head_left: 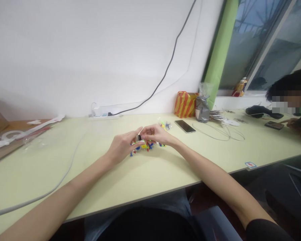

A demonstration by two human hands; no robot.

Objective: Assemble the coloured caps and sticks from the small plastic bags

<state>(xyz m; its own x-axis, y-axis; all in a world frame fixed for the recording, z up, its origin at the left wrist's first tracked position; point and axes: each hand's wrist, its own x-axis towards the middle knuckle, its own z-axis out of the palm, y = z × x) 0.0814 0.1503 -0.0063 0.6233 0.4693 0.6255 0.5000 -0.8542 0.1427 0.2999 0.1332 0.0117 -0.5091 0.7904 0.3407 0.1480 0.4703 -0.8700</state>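
My left hand (122, 145) is closed around a small round piece, dark with a clear or silvery side (139, 137), held between thumb and fingers just above the table. The fingertips of my right hand (155, 133) pinch at the right side of that same piece; whether they hold a second tiny part cannot be made out. Under both hands lies a pile of small plastic pieces (144, 146) in blue, yellow, red and green, partly hidden by the fingers. A smaller cluster of yellow and blue pieces (166, 125) sits just behind my right hand.
A phone (184, 126) lies right of the pieces, before a striped bag (185, 104) and a grey pouch (202, 109). A power strip (102, 116) stands by the wall. A white cable (65, 180) crosses the left side. Another person's hand (291, 123) touches a phone at right.
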